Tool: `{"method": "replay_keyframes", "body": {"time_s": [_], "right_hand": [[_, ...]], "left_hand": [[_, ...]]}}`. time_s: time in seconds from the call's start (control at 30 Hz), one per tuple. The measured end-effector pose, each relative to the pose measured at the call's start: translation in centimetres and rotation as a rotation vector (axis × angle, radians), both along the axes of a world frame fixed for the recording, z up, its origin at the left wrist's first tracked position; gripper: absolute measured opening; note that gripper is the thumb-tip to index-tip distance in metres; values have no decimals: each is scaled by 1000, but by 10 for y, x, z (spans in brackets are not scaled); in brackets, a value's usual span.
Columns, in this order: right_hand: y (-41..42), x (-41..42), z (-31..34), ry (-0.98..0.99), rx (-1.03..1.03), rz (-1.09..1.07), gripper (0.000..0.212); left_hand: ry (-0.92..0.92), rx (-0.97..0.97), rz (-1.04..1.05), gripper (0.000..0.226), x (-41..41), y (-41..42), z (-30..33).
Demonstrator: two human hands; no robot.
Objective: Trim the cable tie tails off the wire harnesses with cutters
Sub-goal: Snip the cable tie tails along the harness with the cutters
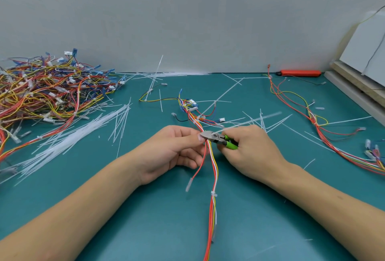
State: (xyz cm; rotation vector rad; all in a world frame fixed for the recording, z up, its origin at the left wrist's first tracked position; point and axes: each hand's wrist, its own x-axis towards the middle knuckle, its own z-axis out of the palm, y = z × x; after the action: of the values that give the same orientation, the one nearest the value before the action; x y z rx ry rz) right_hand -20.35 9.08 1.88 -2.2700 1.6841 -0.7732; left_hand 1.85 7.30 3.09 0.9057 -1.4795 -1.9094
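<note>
The harness is running up the middle of the green mat between both forearms. The left hand is pinching its wires just beside the cutters. The right hand is gripping the cutters' green handles, their tip sitting at a tie tail that is angling up to the right. A pile of harnesses is lying far left, with loose ties beside it.

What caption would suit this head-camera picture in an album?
Right hand closes green-handled cutters on a cable tie tail while the left hand pinches the wire harness.
</note>
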Motion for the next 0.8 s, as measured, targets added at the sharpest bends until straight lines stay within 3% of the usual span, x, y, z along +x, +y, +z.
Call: {"method": "replay_keyframes", "body": {"time_s": [0.43,0.57,0.8], "right_hand": [[-1,-1,-3,-32,-115,93,4],[-2,-1,-6,-36,-128,56,14],[-1,3,-2,-13,-115,43,6]], "left_hand": [[9,17,28,14,-1,0,-1],[3,7,28,14,-1,-1,-3],[8,0,24,16,0,-1,-2]]}}
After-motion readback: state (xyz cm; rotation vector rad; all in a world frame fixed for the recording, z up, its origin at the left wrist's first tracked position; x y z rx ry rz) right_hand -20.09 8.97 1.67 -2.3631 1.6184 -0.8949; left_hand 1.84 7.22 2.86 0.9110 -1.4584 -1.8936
